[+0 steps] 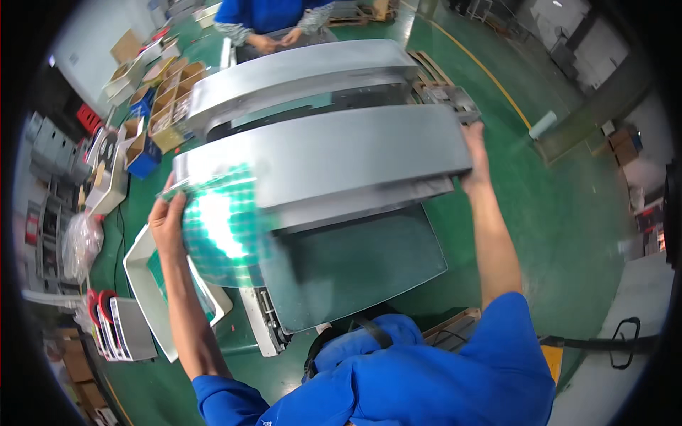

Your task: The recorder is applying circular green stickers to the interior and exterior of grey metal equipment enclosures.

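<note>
The near panel [355, 156] spans the far side of the surface [362, 270], with the far panel [305, 78] behind it, a sheet [220, 238] at its left end, and a bin [138, 277] off the surface's left edge.

Left fingers [175, 206] bent, right arm [495, 241] outstretched

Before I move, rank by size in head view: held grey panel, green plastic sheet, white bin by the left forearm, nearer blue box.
1. Grey panel
2. Plastic sheet and white bin: too close to rank, bin partly hidden
3. Blue box
</note>
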Action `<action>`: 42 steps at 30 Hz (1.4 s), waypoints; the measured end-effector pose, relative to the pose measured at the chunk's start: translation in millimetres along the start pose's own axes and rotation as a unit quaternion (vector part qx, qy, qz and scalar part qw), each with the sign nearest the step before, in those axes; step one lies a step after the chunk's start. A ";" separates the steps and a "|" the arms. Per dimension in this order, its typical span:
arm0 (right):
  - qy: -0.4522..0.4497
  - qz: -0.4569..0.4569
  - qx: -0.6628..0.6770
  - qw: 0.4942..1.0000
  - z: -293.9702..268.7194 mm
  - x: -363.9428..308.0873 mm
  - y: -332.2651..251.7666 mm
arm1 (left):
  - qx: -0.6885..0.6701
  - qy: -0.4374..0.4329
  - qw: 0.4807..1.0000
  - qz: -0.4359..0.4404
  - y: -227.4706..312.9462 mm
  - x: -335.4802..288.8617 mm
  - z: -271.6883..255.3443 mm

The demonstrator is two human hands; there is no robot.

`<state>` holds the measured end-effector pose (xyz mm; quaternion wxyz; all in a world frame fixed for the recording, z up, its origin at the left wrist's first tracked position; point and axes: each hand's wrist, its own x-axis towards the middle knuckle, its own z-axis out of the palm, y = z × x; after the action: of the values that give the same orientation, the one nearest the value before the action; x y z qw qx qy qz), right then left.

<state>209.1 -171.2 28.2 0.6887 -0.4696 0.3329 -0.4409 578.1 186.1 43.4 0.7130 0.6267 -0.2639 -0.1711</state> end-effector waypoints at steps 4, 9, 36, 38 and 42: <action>0.022 0.097 0.101 0.990 25.3 12.0 18.1 | 0.074 0.018 0.995 0.069 -6.9 31.6 -1.5; 0.010 0.132 0.138 0.981 36.4 46.3 18.8 | 0.073 0.029 0.996 0.043 -2.3 56.9 14.5; 0.545 0.093 -0.443 0.705 -253.7 -353.6 220.5 | 0.377 -0.071 0.786 0.484 -61.4 -69.7 193.0; 0.628 0.201 -0.494 0.567 -316.4 -461.6 217.2 | 0.378 -0.089 0.785 0.483 -63.3 -92.4 210.5; 0.776 0.325 -0.401 0.362 -300.8 -609.1 233.9 | 0.391 -0.135 0.762 0.498 -57.7 -133.6 255.7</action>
<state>-221.8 322.6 -266.1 -0.0543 0.0043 0.9846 -0.1661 324.9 48.4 -15.8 0.3477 0.6021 -0.6763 0.2433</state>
